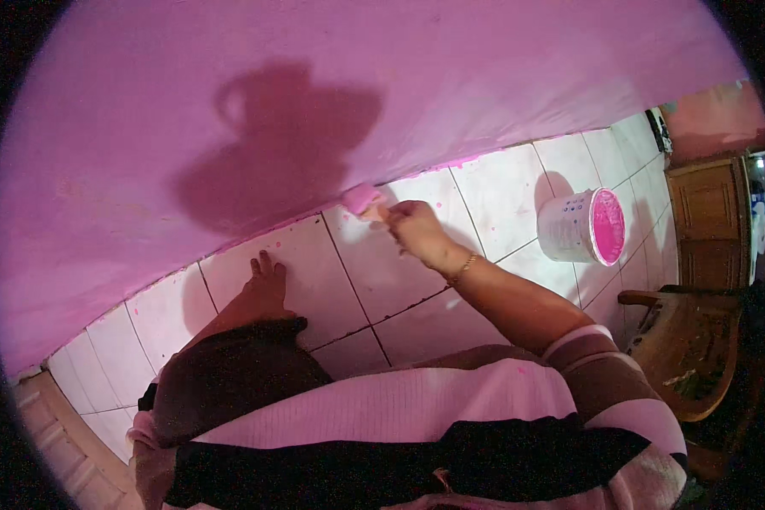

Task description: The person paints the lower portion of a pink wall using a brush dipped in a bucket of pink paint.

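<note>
My right hand (421, 236), with a bracelet at its wrist, is closed around the handle of a paintbrush (364, 202). Pink paint covers the bristles, which lie at the seam where the pink wall (484, 76) meets the tiled floor (408, 331). To the left, my left hand (269, 285) is open and holds nothing. Its fingers are spread toward the wall, over or against the white tiles; I cannot tell how firmly it rests there. A white bucket (563, 228) with pink paint inside stands on the tiles to the right of my right hand.
Pink drips and smears mark the tiles along the wall. A wooden chair (697, 357) is at the right, with a wooden cabinet or door (707, 221) beyond it. What looks like a panelled door (64, 433) lies at the lower left. My shadow falls on the wall.
</note>
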`<state>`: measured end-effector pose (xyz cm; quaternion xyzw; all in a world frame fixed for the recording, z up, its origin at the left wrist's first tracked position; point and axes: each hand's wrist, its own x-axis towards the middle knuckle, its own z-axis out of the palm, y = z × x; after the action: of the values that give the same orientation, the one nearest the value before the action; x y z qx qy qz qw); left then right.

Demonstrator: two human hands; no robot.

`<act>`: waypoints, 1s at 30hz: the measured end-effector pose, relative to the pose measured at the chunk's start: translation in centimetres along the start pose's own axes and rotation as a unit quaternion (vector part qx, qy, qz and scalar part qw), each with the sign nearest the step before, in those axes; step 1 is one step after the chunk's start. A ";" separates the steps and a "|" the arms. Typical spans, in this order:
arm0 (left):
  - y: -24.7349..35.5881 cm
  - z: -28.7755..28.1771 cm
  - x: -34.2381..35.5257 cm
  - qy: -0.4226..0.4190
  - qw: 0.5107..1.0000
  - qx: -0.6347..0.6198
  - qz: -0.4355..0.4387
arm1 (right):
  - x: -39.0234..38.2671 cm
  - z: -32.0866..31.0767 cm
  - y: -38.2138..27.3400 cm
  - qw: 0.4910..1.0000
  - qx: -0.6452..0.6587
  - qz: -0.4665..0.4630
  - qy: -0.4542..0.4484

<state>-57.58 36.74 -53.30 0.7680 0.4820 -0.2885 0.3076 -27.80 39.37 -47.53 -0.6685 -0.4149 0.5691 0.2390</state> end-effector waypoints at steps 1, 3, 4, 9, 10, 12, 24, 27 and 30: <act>-0.1 0.0 0.0 0.002 1.000 0.001 0.003 | -0.3 -0.9 0.2 0.999 0.011 0.013 0.027; 0.2 -0.3 0.3 0.006 1.000 0.006 0.013 | 3.0 -3.1 5.6 0.997 -0.067 -0.025 0.030; 0.0 -0.2 0.3 0.007 1.000 0.005 0.014 | 3.7 -3.2 5.4 0.993 -0.107 -0.044 0.026; -0.4 0.3 0.6 0.012 1.000 0.004 0.027 | 3.9 -3.4 -0.9 0.970 0.170 0.098 0.146; -0.5 0.3 0.6 0.014 1.000 0.002 0.028 | 3.0 -4.6 -1.0 0.973 0.196 0.060 0.103; -0.6 0.4 0.7 0.015 0.999 0.001 0.031 | -0.3 -7.3 -2.7 0.975 0.208 0.026 0.074; -0.8 0.6 0.5 0.019 0.999 0.006 0.036 | -5.3 -10.4 -1.6 0.811 -0.558 -0.165 0.062; -0.8 0.5 0.4 0.022 0.999 0.005 0.038 | -2.1 -8.0 0.4 0.797 -0.592 -0.091 0.080; -0.8 0.6 0.6 0.028 0.999 0.006 0.044 | 1.4 -9.8 1.4 0.787 -0.596 -0.092 0.129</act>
<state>-58.18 36.94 -54.31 0.7982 0.4542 -0.2559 0.3019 -18.01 41.28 -47.04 -0.7041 -0.6962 0.0929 -0.1046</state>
